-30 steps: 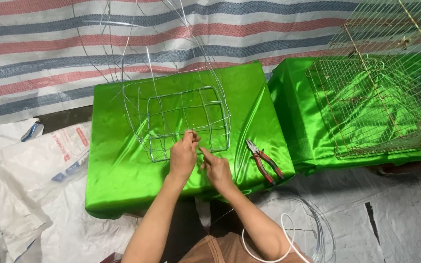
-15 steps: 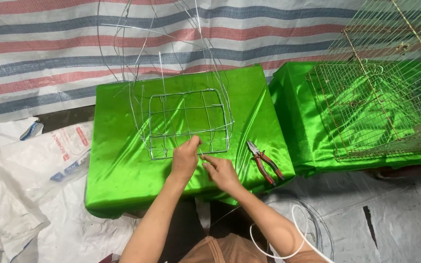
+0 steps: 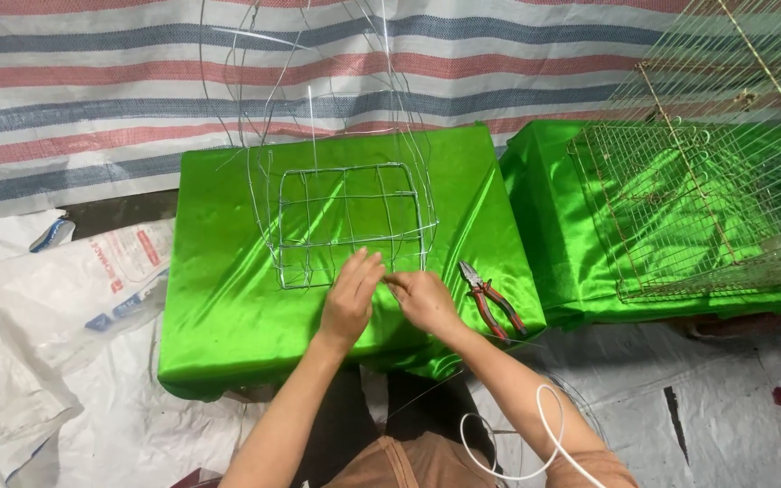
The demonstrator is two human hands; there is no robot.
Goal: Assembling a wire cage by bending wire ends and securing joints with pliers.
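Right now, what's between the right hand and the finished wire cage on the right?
In the head view, red-handled pliers lie on the green cloth just beside the right hand; beyond them a dark gap, then the wire cage.

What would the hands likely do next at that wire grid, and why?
Probably keep twisting the thin wire at the near edge of the wire grid. The left hand and right hand both pinch at that edge with fingers close together, and the red-handled pliers lie untouched on the green cloth.
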